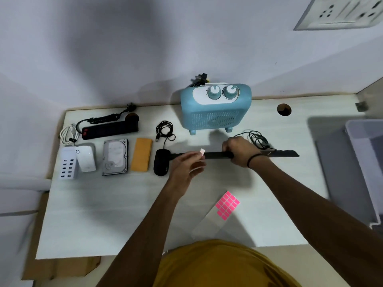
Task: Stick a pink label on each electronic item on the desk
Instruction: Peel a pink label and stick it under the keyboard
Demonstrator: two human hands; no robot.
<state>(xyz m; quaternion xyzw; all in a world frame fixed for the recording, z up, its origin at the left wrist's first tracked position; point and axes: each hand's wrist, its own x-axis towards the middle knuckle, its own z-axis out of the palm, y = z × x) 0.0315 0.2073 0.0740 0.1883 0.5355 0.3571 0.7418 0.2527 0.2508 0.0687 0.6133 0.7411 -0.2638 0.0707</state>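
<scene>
Long slim black bar-shaped device point(215, 155) lying left-to-right across the white desk point(103, 214), right hand point(240, 151) clamped round its middle, left hand point(187, 166) pinching a small pink label point(202, 151) just above the bar, sheet of pink labels point(227, 205) nearer the person.

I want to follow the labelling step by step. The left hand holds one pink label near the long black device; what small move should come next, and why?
Probably lower the pink label onto the long black device and press it flat. The left hand pinches the label just above the device, while the right hand grips the device and steadies it, and no label shows on it.
</scene>
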